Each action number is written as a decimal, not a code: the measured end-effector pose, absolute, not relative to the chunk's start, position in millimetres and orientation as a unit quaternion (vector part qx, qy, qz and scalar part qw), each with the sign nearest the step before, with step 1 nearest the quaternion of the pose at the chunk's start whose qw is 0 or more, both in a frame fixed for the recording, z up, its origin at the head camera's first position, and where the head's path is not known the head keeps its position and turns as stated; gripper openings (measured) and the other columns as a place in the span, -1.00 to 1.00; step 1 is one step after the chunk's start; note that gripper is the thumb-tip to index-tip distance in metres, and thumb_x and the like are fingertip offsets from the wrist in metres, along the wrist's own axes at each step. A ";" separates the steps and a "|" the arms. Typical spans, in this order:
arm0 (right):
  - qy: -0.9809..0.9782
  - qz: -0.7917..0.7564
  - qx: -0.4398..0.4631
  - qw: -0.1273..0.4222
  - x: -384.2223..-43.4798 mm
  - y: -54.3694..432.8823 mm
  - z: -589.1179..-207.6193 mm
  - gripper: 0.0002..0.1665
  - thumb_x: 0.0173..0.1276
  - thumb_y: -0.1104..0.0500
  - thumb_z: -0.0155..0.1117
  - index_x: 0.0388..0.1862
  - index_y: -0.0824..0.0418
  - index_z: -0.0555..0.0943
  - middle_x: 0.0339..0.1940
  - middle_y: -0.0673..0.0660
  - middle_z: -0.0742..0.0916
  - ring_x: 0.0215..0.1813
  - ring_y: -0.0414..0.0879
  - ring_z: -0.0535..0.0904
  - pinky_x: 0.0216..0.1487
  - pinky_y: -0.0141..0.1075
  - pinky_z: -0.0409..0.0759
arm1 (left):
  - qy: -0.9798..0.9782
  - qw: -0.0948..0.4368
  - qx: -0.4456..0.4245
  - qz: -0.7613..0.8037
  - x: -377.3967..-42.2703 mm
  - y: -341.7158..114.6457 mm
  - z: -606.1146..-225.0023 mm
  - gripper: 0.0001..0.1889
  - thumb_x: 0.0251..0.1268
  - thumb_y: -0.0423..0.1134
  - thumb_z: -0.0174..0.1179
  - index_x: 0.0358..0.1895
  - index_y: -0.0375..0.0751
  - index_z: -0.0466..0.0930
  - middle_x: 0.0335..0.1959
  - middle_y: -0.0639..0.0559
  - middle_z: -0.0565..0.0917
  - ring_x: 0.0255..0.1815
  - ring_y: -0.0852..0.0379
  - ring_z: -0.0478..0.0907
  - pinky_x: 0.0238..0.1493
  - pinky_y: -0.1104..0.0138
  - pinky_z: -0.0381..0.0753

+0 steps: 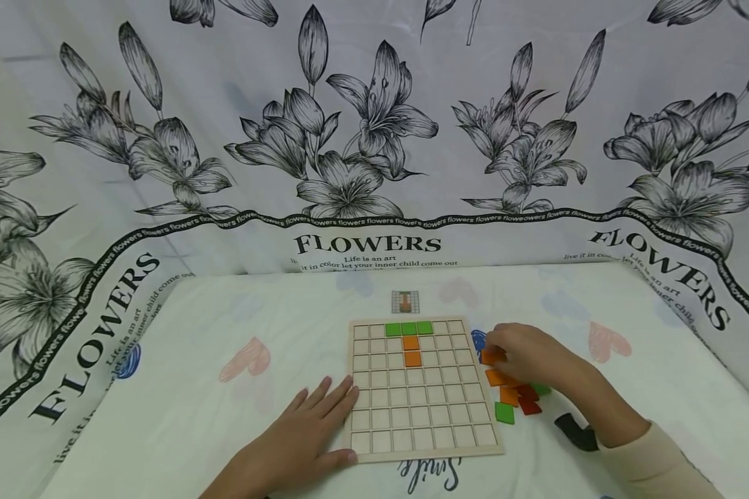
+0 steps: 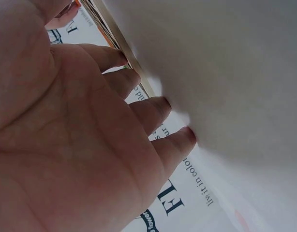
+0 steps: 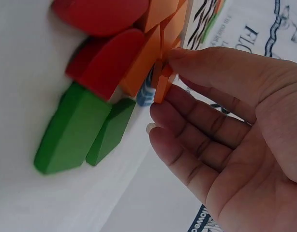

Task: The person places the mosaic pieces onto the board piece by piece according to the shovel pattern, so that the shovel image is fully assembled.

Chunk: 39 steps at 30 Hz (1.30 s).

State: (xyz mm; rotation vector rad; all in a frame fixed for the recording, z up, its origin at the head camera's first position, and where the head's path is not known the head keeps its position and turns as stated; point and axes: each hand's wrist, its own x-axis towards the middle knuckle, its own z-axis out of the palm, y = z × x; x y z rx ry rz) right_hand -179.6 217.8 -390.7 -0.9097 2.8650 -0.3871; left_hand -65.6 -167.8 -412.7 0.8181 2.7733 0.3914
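A wooden grid board (image 1: 424, 395) lies on the table; three green tiles (image 1: 408, 328) sit in its top row, with two orange tiles (image 1: 412, 358) in a column below the middle one. My left hand (image 1: 299, 433) rests beside the board's left edge, fingers straight, fingertips and thumb at the frame. Right of the board, my right hand (image 1: 527, 353) pinches an orange tile (image 3: 164, 84) between thumb and fingers, over a small pile. In the right wrist view that pile shows red pieces (image 3: 106, 63), more orange tiles (image 3: 141, 63) and green tiles (image 3: 73, 128).
A small picture card (image 1: 406, 301) lies just beyond the board's far edge. A black curved piece (image 1: 575, 431) is under the right forearm, and a lone green tile (image 1: 504, 413) lies near the board's right side. Flower-print cloth (image 1: 374, 246) hangs behind the table.
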 end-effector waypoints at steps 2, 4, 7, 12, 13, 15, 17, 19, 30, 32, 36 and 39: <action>0.943 -0.127 -0.303 0.057 -178.2 215.0 -390.7 -0.82 0.16 0.36 0.46 -0.32 0.11 0.71 -0.40 -0.11 0.59 -0.38 -0.23 0.41 -0.31 -0.31 0.56 | 0.944 0.111 0.280 0.132 -65.8 -167.7 -412.9 -0.08 0.37 0.42 -0.05 0.61 -0.10 0.09 0.62 0.01 0.07 0.59 -0.17 -0.03 0.42 -0.22 0.10; 0.940 -0.128 -0.311 0.056 -176.9 212.1 -390.7 -0.81 0.16 0.37 0.47 -0.34 0.10 0.71 -0.39 -0.11 0.60 -0.37 -0.23 0.41 -0.29 -0.30 0.57 | 0.944 0.109 0.281 0.131 -66.0 -167.7 -413.1 -0.08 0.37 0.42 -0.05 0.60 -0.10 0.10 0.62 0.00 0.07 0.59 -0.18 -0.03 0.42 -0.21 0.10; 0.936 -0.132 -0.322 0.054 -175.6 207.2 -390.8 -0.81 0.16 0.36 0.47 -0.35 0.08 0.70 -0.40 -0.14 0.59 -0.36 -0.24 0.41 -0.28 -0.32 0.57 | 0.944 0.109 0.282 0.130 -66.1 -167.6 -413.1 -0.09 0.37 0.42 -0.04 0.60 -0.11 0.10 0.62 0.00 0.07 0.59 -0.18 -0.03 0.42 -0.21 0.10; 0.928 -0.136 -0.342 0.055 -173.1 199.2 -391.0 -0.79 0.16 0.33 0.49 -0.35 0.05 0.66 -0.39 -0.17 0.56 -0.34 -0.24 0.40 -0.26 -0.32 0.56 | 0.944 0.114 0.279 0.132 -66.3 -167.6 -412.3 -0.09 0.37 0.41 -0.02 0.60 -0.10 0.10 0.62 0.00 0.07 0.59 -0.18 -0.04 0.42 -0.21 0.09; 0.927 -0.138 -0.345 0.056 -172.2 197.4 -390.7 -0.79 0.16 0.32 0.50 -0.34 0.05 0.67 -0.38 -0.17 0.57 -0.33 -0.24 0.41 -0.25 -0.31 0.56 | 0.944 0.114 0.278 0.132 -66.3 -167.7 -412.2 -0.09 0.37 0.41 -0.02 0.60 -0.10 0.10 0.62 0.01 0.07 0.59 -0.18 -0.04 0.42 -0.21 0.09; 0.925 -0.140 -0.347 0.062 -170.3 193.5 -390.3 -0.79 0.16 0.30 0.52 -0.32 0.05 0.68 -0.36 -0.17 0.58 -0.31 -0.24 0.43 -0.22 -0.30 0.58 | 0.944 0.115 0.278 0.133 -66.4 -167.9 -412.3 -0.09 0.37 0.41 -0.02 0.60 -0.10 0.10 0.62 0.01 0.07 0.59 -0.18 -0.04 0.42 -0.21 0.09; 0.923 -0.141 -0.352 0.064 -168.7 189.7 -389.9 -0.79 0.16 0.27 0.54 -0.31 0.05 0.69 -0.34 -0.16 0.60 -0.29 -0.24 0.44 -0.19 -0.29 0.60 | 0.944 0.115 0.278 0.133 -66.3 -168.0 -412.8 -0.08 0.36 0.41 -0.02 0.60 -0.10 0.10 0.62 0.01 0.07 0.59 -0.19 -0.04 0.42 -0.21 0.09; 0.921 -0.144 -0.356 0.065 -167.5 185.8 -389.4 -0.79 0.16 0.26 0.55 -0.30 0.05 0.69 -0.33 -0.16 0.61 -0.28 -0.23 0.44 -0.19 -0.29 0.60 | 0.944 0.114 0.278 0.133 -66.3 -168.3 -413.3 -0.08 0.36 0.41 -0.02 0.60 -0.10 0.10 0.62 0.00 0.08 0.59 -0.19 -0.03 0.42 -0.22 0.09; 0.919 -0.140 -0.363 0.069 -167.5 166.5 -393.6 -0.73 0.19 0.26 0.52 -0.21 0.03 0.63 -0.30 -0.16 0.62 -0.27 -0.22 0.43 -0.23 -0.33 0.53 | 0.944 0.119 0.277 0.133 -66.3 -168.3 -413.7 -0.07 0.35 0.43 -0.03 0.61 -0.09 0.08 0.62 0.02 0.05 0.60 -0.18 -0.05 0.42 -0.22 0.08; 0.920 -0.141 -0.357 0.075 -167.5 162.2 -393.6 -0.72 0.18 0.27 0.50 -0.19 0.04 0.63 -0.30 -0.15 0.63 -0.28 -0.21 0.44 -0.26 -0.34 0.52 | 0.944 0.118 0.277 0.134 -66.3 -168.3 -413.2 -0.07 0.36 0.43 -0.04 0.61 -0.09 0.09 0.62 0.01 0.05 0.60 -0.18 -0.05 0.42 -0.22 0.08; 0.921 -0.141 -0.353 0.083 -167.8 155.6 -393.5 -0.70 0.17 0.27 0.50 -0.15 0.06 0.63 -0.29 -0.13 0.64 -0.31 -0.21 0.44 -0.29 -0.36 0.50 | 0.944 0.118 0.276 0.134 -66.2 -167.8 -412.2 -0.07 0.35 0.43 -0.04 0.61 -0.09 0.09 0.62 0.01 0.06 0.59 -0.18 -0.04 0.42 -0.22 0.09; 0.921 -0.132 -0.359 0.074 -168.1 152.3 -394.6 -0.69 0.18 0.24 0.52 -0.13 0.06 0.62 -0.27 -0.11 0.65 -0.32 -0.22 0.43 -0.29 -0.36 0.50 | 0.944 0.119 0.276 0.133 -66.2 -167.4 -411.8 -0.08 0.35 0.42 -0.03 0.61 -0.09 0.10 0.62 0.01 0.07 0.59 -0.19 -0.04 0.42 -0.22 0.09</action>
